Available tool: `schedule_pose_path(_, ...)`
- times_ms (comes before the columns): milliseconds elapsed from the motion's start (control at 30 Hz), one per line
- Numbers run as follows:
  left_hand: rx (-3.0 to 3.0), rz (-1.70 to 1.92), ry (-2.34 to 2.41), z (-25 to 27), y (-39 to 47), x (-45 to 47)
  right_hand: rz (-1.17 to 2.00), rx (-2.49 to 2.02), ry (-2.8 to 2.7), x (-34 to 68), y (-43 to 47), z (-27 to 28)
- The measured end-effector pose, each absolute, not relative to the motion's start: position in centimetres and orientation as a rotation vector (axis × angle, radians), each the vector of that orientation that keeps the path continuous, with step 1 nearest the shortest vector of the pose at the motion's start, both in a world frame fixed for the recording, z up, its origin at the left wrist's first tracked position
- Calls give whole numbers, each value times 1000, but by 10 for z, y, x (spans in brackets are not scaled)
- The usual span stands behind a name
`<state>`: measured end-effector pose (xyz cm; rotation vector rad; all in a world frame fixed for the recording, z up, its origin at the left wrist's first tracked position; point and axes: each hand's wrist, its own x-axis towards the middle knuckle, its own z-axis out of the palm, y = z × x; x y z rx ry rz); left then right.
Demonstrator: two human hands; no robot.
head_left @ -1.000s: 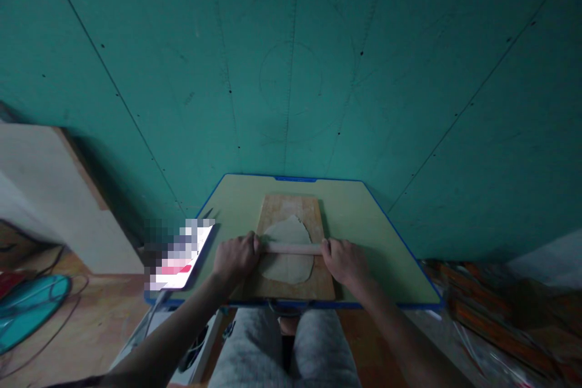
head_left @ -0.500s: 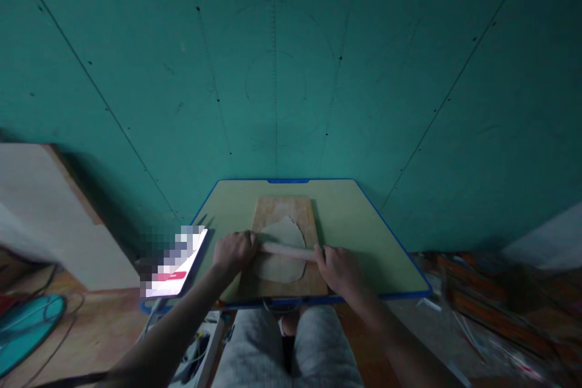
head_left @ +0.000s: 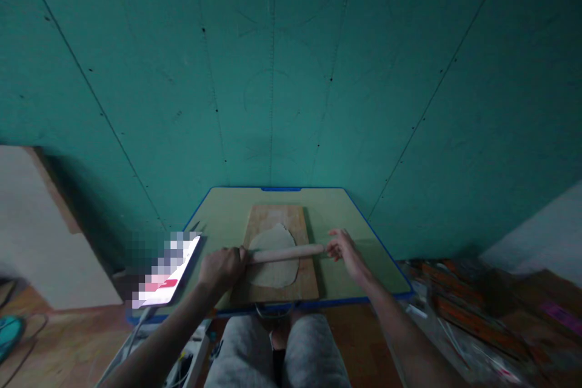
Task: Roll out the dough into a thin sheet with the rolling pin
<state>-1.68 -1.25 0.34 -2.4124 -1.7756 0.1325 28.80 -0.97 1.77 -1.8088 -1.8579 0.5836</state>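
A rolling pin [head_left: 284, 254] lies across a flat, rounded sheet of dough [head_left: 273, 276] on a wooden board [head_left: 302, 218]. My left hand [head_left: 222, 268] is closed round the pin's left end. Just off the pin's right end, my right hand [head_left: 342, 248] is held with its fingers apart and slightly curled, holding nothing. The dough covers the middle of the board, and the pin hides a strip of it.
The board rests on a pale green table [head_left: 354, 273] with a blue edge, against a green wall [head_left: 291, 73]. A lit tablet [head_left: 175, 279] stands at the table's left side. Planks and clutter [head_left: 473, 315] lie on the floor at right.
My right hand has let go of the rolling pin and moved off to the right. The pin now slants up toward its right end, while my left hand keeps its grip.
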Motion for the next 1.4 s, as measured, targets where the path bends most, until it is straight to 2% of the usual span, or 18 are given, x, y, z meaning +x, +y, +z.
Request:
schedule_pose_path(167,-2434,155,-1749,4,-10,-23,1103,-1314,-1546,309,-41,52)
schedule_pose_path(367,-2364,53,-1991,22,-14,-18,1226,-1184,-1475,294,-37,54)
schedule_pose_path(467,-2329,-151,-2028,24,-13,-12,1101,-1319,-1418,284,-16,36)
schedule_pose_path(567,-2379,-263,-1928,18,-9,-4,766,-1443,-1503,270,-2,16)
schedule_pose_path(733,-2408,-407,-1866,7,2,7,266,-1385,-1977,245,-1,3)
schedule_pose_path(867,-2426,-401,-1816,5,20,9,-51,-1570,-2264,233,5,4)
schedule_pose_path(1100,-2438,-373,-1896,3,46,9,-111,-1628,-2341,235,26,-7)
schedule_pose_path(1400,-2444,-414,-1786,-4,12,8,-44,-1582,-2413,235,-3,-4)
